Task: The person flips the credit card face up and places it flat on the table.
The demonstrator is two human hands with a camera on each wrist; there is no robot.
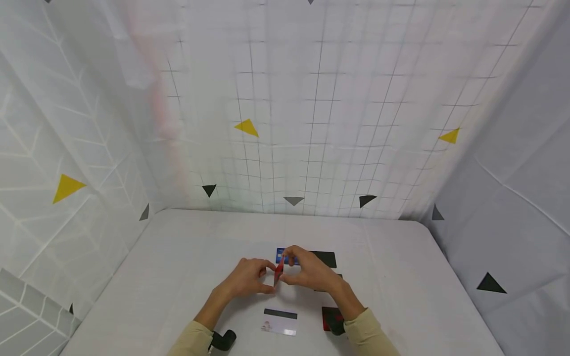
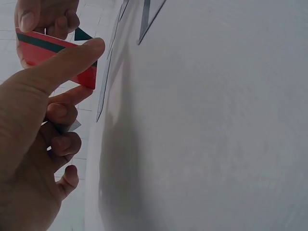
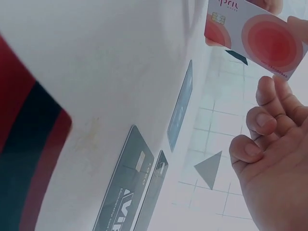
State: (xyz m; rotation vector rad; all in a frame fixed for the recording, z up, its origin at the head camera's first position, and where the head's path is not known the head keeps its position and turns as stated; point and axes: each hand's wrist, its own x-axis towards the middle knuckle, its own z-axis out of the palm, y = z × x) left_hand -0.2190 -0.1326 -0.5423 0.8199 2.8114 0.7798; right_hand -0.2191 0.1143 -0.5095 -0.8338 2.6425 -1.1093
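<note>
A bank card [image 1: 278, 271] stands on edge above the table, held by both hands. It is red with a dark stripe on one side, and white with red circles and a chip on the other [image 3: 264, 38]. My left hand [image 1: 247, 278] pinches one end between thumb and index finger, as the left wrist view shows. At the opposite end, my right hand [image 1: 311, 272] grips the edges with thumb and index finger, its other fingers curled. A white card [image 1: 279, 326] with a black stripe lies on the table in front of the hands.
Behind the right hand lie a blue card [image 1: 280, 254] and a black card [image 1: 327, 258]. A dark VIP card [image 3: 127, 183] is partly hidden by that hand in the head view. A red and black card [image 1: 326, 324] lies under the right wrist. White sheeting [image 1: 285, 163] surrounds the table.
</note>
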